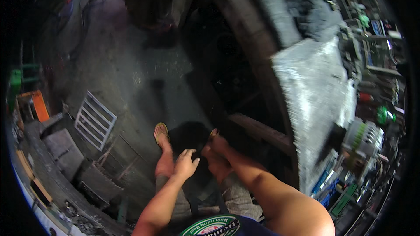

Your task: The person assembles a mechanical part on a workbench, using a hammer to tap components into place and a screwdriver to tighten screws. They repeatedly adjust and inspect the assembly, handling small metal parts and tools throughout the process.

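The left hand [186, 165] was loosely spread; the workbench [317, 89] lay to its right — nearer the right hand [215, 146], grip unclear.

Left flip-flop [161, 124]: yellowish at the rim, worn, lying flat, toe end pointing forward
Right flip-flop [214, 133]: yellowish edge, mostly hidden in shadow, also worn, well apart from the left one

Left hand [187, 165] loose, half-curled, right hand [214, 147] low in shadow.
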The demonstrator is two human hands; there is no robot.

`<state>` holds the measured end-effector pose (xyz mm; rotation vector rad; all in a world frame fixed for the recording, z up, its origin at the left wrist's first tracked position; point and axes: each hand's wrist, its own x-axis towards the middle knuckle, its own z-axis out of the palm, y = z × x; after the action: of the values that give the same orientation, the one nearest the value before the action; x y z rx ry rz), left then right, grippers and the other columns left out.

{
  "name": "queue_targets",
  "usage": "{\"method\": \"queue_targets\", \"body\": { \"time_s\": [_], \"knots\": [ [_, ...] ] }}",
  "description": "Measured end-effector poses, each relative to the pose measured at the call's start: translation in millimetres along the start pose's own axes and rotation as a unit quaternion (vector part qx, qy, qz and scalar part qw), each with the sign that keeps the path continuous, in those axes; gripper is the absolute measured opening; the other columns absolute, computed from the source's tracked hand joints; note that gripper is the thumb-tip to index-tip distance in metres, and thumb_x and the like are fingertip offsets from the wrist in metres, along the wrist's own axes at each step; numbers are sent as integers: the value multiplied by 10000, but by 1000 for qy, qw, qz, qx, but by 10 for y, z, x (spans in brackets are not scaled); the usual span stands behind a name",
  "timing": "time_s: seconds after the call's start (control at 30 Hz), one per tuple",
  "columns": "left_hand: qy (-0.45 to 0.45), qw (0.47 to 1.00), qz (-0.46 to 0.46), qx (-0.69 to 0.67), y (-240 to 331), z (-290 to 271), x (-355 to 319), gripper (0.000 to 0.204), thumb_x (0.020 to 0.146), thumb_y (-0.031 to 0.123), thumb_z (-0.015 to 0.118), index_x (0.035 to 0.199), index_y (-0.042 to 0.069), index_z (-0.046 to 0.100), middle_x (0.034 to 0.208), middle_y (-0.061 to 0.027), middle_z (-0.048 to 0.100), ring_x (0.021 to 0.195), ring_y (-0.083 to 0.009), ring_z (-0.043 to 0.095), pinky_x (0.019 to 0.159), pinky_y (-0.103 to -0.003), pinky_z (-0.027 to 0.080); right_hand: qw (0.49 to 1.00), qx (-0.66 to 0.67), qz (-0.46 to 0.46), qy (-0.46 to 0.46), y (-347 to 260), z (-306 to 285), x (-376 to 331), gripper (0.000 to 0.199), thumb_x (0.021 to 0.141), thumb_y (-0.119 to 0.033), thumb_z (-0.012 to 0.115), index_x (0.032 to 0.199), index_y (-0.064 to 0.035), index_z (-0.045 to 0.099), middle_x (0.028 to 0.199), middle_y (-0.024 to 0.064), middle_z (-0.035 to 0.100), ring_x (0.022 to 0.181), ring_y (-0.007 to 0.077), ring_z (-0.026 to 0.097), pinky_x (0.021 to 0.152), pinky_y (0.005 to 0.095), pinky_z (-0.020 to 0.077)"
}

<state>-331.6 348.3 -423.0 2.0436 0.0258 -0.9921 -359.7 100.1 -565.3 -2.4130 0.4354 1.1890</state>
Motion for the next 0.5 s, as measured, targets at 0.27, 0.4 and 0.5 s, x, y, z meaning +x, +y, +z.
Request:
{"method": "queue_targets", "body": {
  "time_s": [0.27,0.4,0.5],
  "knots": [
    [-220,969,-80,77,-531,303,264,712,950,328,834,1555,55,576,1492,-247,628,1364,-448,625,1174,-525,502,988,-113,93,-59,975,998,2446,608,1064,-438,700,1367,89,676,1392,325,705,1298,472,695,1100,518,548],
    [-126,991,-2,35,-393,-34,468,747,926,349,852,1554,53,576,1520,-240,602,1406,-431,594,1188,-528,487,930,166,281,169,1343,1545,3390,503,1058,-314,760,1272,137,700,1324,362,724,1246,476,721,1048,502,563],
    [-146,987,-58,44,-358,-166,609,771,941,356,845,1583,44,553,1591,-271,545,1469,-467,541,1237,-537,455,901,215,307,217,1443,1721,3710,505,1048,-298,762,1321,118,675,1291,370,728,1219,504,722,1010,546,573]
  ]
}}
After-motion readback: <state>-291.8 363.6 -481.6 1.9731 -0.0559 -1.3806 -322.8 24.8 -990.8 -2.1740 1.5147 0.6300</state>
